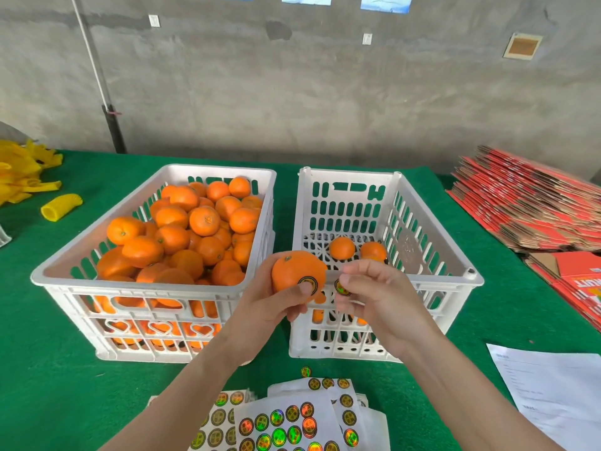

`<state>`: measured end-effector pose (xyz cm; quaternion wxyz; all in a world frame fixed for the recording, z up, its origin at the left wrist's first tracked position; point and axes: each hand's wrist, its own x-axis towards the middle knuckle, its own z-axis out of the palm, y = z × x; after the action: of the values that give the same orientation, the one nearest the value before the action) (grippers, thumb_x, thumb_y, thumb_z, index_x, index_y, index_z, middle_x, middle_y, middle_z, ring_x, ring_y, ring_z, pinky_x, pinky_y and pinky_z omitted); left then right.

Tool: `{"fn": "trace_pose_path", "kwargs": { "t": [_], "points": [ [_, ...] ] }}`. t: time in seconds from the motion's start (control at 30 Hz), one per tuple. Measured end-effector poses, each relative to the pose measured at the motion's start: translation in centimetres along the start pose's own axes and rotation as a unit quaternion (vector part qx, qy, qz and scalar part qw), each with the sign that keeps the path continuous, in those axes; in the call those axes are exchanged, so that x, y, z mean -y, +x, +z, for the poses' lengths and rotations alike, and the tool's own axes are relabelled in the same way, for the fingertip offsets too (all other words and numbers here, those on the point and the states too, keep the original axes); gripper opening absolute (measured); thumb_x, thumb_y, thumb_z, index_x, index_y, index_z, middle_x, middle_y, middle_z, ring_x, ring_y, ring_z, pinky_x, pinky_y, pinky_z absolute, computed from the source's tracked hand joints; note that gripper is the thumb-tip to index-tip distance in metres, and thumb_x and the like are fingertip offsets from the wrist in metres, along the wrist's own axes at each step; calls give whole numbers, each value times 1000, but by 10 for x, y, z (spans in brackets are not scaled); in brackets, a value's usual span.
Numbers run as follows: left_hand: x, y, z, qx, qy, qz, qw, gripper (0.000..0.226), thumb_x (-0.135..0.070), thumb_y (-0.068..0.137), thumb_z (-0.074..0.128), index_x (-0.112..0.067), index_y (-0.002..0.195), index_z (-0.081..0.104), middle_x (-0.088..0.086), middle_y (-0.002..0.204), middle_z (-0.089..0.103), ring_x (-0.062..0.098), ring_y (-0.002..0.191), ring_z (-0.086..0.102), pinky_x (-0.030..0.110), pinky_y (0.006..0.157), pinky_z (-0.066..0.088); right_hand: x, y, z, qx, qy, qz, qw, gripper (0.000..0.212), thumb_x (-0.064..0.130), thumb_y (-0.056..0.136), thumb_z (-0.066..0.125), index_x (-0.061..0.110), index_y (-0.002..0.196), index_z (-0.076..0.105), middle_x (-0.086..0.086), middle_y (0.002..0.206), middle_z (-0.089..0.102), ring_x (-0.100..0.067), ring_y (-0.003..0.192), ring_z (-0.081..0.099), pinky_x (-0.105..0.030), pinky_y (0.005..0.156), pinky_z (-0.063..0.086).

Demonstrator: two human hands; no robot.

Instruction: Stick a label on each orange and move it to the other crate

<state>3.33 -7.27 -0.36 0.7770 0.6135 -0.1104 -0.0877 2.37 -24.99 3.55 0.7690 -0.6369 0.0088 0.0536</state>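
Labelling step: our left hand (pixel 271 305) grips the orange (pixel 292 270), thumb pressing its label (pixel 308 284); our right hand (pixel 379 296) pinches a sticker strip (pixel 341 287). Next, we judge, a short carry into the right-hand crate (pixel 349 178).

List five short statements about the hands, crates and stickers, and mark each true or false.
1. The left hand holds an orange that already bears a round label. True.
2. The right crate is heaped full. False: only a few oranges lie on its floor; the left crate is the full one.
3. The right hand pinches a backing strip carrying a sticker. True.
4. The sticker sheets lie inside the left crate. False: they lie on the green cloth, nearest the person.
5. Both hands are free. False: each holds something.
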Motion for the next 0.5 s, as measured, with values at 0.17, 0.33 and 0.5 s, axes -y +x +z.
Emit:
{"fn": "trace_pose_path", "kwargs": {
  "t": [0.17,0.33,0.5],
  "points": [
    [-5,5,-2,-2,50,3,999,66,-43,64,84,-23,117,50,4,90,62,18,66,59,22,58,47,1,0,5,50,-170,-145,973,29,29,81,69,36,109,64,12,112,66,-7,107,62,-25,83,54],
    [-16,15,-6,22,91,64,994,63,-43,62,76,-17,116,55,0,88,68,18,62,63,20,55,49,14,13,12,103,-236,-146,955,54,51,61,73,47,111,55,14,119,59,-6,111,57,-33,92,51],
    [-38,32,-14,50,86,80,992,62,-43,64,80,-17,116,58,-1,91,66,17,63,61,21,54,49,35,35,18,156,-296,-189,923,48,57,69,72,51,113,52,21,119,54,0,109,55,-26,87,52]
  ]
}}
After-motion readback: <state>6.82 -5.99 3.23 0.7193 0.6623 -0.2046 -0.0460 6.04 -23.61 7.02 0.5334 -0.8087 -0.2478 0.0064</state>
